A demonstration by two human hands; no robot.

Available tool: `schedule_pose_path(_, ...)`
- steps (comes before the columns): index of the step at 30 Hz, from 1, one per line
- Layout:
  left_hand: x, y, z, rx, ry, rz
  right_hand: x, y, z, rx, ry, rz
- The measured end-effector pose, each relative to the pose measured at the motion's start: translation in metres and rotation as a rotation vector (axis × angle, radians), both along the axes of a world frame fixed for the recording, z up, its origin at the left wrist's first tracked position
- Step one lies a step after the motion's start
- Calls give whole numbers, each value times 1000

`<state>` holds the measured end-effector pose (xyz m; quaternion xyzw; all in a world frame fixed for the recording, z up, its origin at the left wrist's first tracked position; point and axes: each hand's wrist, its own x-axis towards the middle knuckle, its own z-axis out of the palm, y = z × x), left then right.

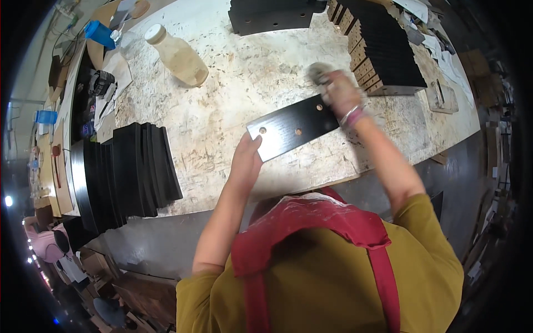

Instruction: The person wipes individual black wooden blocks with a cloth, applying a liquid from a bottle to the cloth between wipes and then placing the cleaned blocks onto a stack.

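A black rectangular board (287, 129) with three round holes lies slanted across the worktable in front of me. My left hand (246, 158) is closed on its lower left end, thumb on the top face near a hole. At the board's upper right end is my right hand (341, 95), blurred by motion, with a pink and white band at the wrist. Its fingers are closed round a grey-white wad that looks like a rag (318, 72). The blur hides whether the wad touches the board.
Black boards stand in a row (136, 169) at the left edge. A long stack of boards (386, 53) with drilled pale edges fills the right back; another black stack (272, 16) stands behind. A capped, cloudy bottle (177, 58) is on the worktable (211, 111); a blue bottle (100, 34) lies far left.
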<state>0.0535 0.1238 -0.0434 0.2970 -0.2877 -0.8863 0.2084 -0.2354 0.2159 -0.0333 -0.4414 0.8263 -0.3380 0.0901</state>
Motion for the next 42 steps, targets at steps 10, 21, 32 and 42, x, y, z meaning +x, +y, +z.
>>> schedule_pose_path(10, -3, 4, 1, 0, -93, 59, 91, 23, 4, -39, 269, 185)
schedule_pose_path(21, 22, -21, 27, -827, -398, 30, 2, 88, -13, 49, -379, -272)
schedule_pose_path(32, 66, -17, 30, -1803, -609, -411, 19, 63, 37, -97, -212, -225)
schedule_pose_path(42, 45, -2, -5, -1689, -711, -152, 111, -18, 15, -21, 153, 296)
